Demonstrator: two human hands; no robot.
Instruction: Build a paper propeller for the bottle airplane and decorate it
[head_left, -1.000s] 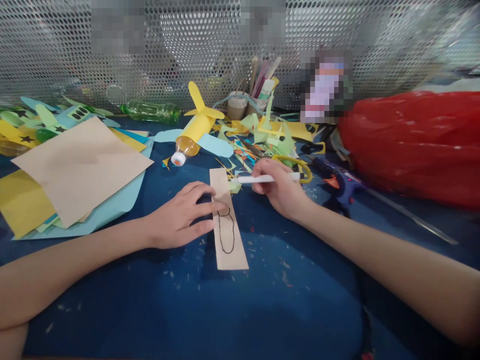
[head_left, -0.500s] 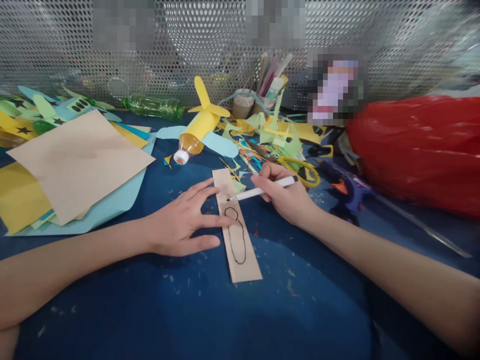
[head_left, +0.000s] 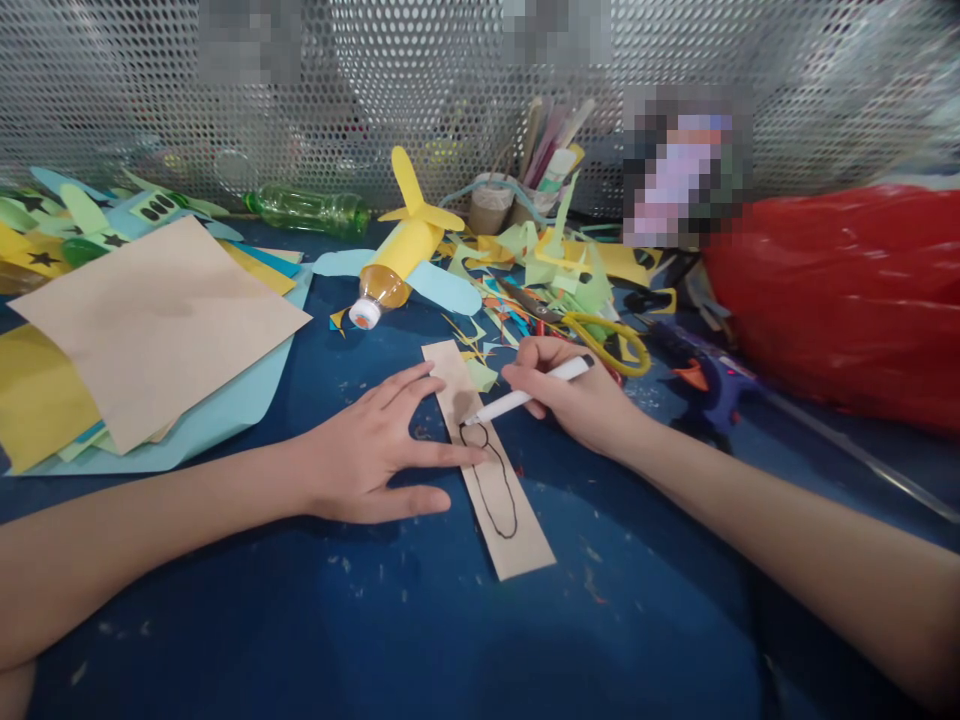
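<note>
A beige paper strip (head_left: 525, 545) lies slantwise on the blue table, bearing a black outline of a small round top joined to a long rounded body. My left hand (head_left: 379, 440) rests flat with fingers spread, its fingertips on the strip's left edge and over the drawing. Pinched in my right hand (head_left: 570, 390) is a white marker (head_left: 506, 403) with a black end; its tip meets the paper at the top of the outline. Just beyond the strip stands a bottle airplane (head_left: 405, 250) with a yellow paper body, pale blue wings and a white cap.
Stacked coloured paper (head_left: 165, 330) lies at left. Behind are a green bottle (head_left: 307, 210) and cups of sticks (head_left: 491, 205). Yellow-handled scissors (head_left: 611, 335) sit among paper scraps (head_left: 555, 270). At right are a glue gun (head_left: 716, 385) and a red plastic bag (head_left: 840, 300).
The strip has turned, its near end swinging right. My left fingers have shifted slightly right with it, and the marker tip has come down to the top of the outline.
</note>
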